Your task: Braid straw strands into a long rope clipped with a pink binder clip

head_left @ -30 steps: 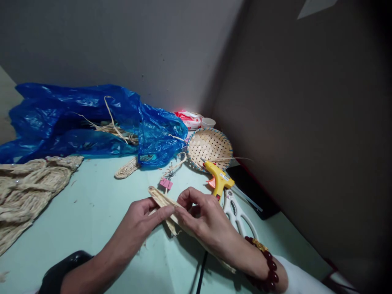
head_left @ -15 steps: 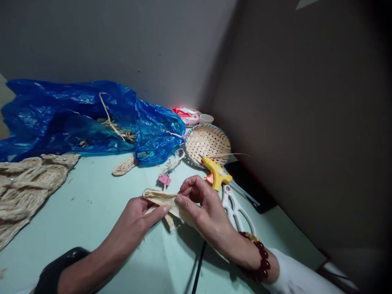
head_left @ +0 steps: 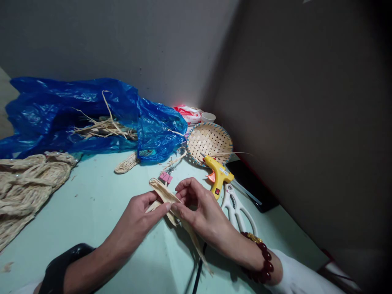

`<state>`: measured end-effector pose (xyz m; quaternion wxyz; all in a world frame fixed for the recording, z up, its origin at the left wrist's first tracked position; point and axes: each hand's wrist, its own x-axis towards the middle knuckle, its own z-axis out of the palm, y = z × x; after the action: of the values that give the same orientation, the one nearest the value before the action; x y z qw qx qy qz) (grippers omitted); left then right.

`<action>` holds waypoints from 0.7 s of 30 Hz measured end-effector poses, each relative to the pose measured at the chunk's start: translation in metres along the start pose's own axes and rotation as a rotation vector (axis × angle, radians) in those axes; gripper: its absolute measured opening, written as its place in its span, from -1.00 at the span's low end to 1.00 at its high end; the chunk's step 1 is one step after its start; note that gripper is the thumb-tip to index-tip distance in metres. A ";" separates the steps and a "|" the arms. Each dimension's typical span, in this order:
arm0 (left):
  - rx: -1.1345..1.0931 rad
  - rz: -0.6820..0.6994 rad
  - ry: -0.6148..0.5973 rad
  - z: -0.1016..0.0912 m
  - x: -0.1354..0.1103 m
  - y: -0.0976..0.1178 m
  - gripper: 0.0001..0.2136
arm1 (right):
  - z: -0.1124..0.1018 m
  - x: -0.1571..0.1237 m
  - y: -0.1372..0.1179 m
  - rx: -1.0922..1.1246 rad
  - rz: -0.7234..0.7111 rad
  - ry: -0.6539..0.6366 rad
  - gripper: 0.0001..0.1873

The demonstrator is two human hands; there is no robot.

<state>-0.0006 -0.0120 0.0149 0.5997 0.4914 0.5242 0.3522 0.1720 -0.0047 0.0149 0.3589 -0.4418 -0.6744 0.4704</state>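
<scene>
A pale, dry strip that looks like corn husk (head_left: pixel 163 192) is pinched between my two hands above the table. My left hand (head_left: pixel 142 214) grips it with the thumb on top and the fingers behind. My right hand (head_left: pixel 200 210) pinches it close to the left thumb, and a long tail of the strip hangs down below. Just beyond the strip lies a pink binder clip (head_left: pixel 165 177), with a piece of plant fibre by it. To the right of my right hand are a yellow glue gun (head_left: pixel 221 173) and white-handled scissors (head_left: pixel 235 208).
At the left back, a blue plastic bag (head_left: pixel 159 134) holds dry strands (head_left: pixel 104 127). Braided straw work (head_left: pixel 33 183) lies left, a small braided oval (head_left: pixel 127 163) nearer the middle. A woven basket (head_left: pixel 208 143), white cup (head_left: pixel 208 117) and red-white packet (head_left: pixel 188 114) stand by the wall.
The strip has turned: its folded far end now points up and away, and its tail hangs lower below my right hand. My hands keep hold of it. More strands show in the bag's opening.
</scene>
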 end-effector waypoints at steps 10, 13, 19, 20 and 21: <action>0.111 0.026 -0.001 -0.001 0.001 -0.003 -0.69 | 0.000 0.000 -0.005 -0.152 0.041 -0.065 -0.87; 0.137 0.047 -0.006 -0.001 0.001 -0.002 -0.70 | 0.002 0.001 -0.004 -0.054 0.071 -0.049 -0.84; 0.091 0.032 -0.022 0.002 -0.001 0.004 -0.68 | 0.001 0.003 0.002 0.108 0.079 0.007 -0.80; 0.097 0.032 -0.011 0.003 -0.002 0.005 -0.68 | 0.001 0.002 0.003 0.098 0.071 0.015 -0.81; 0.110 0.032 0.001 0.004 -0.002 0.006 -0.68 | 0.000 0.002 0.004 0.089 0.061 0.019 -0.81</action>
<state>0.0034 -0.0133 0.0214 0.5659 0.5318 0.5351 0.3326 0.1719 -0.0022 0.0112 0.3700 -0.4500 -0.6356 0.5066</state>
